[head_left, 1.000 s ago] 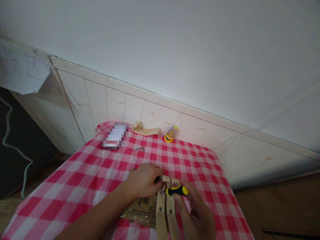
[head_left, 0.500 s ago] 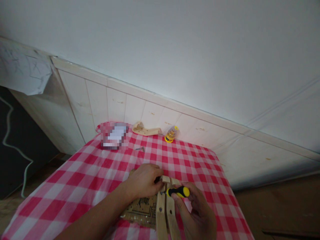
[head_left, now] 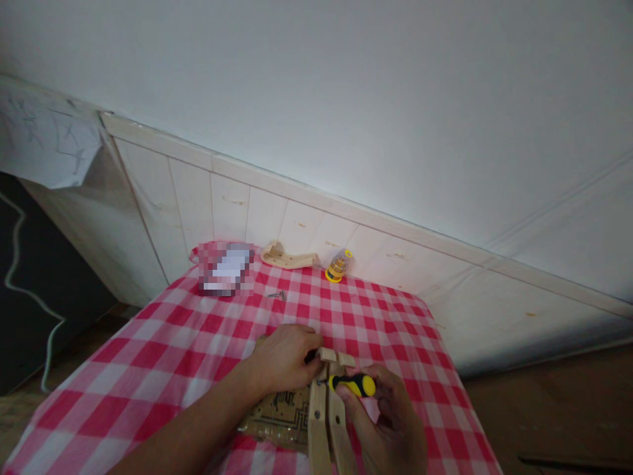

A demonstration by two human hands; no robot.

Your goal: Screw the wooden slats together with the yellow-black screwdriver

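My right hand grips a yellow and black screwdriver. Its tip meets a screw in the left bar of a pale wooden piece made of two bent bars side by side. Dark screw holes or heads show further down both bars. Curled against the left bar's upper end, my left hand holds it in place, though its fingertips are partly hidden. Beneath the left hand and the wood lies a flat cardboard package with black print and clear tape.
Towards the wall stand a curved wooden part and a yellow-capped screwdriver-bit holder. Several loose screws lie nearer, right of a blurred-out phone-like object. A red and white checked cloth covers the table, which meets the panelled wall.
My right hand's fingers have shifted slightly on the screwdriver handle, away from the wood's top end. The screwdriver tip stays at the same screw, and my left hand has not moved.
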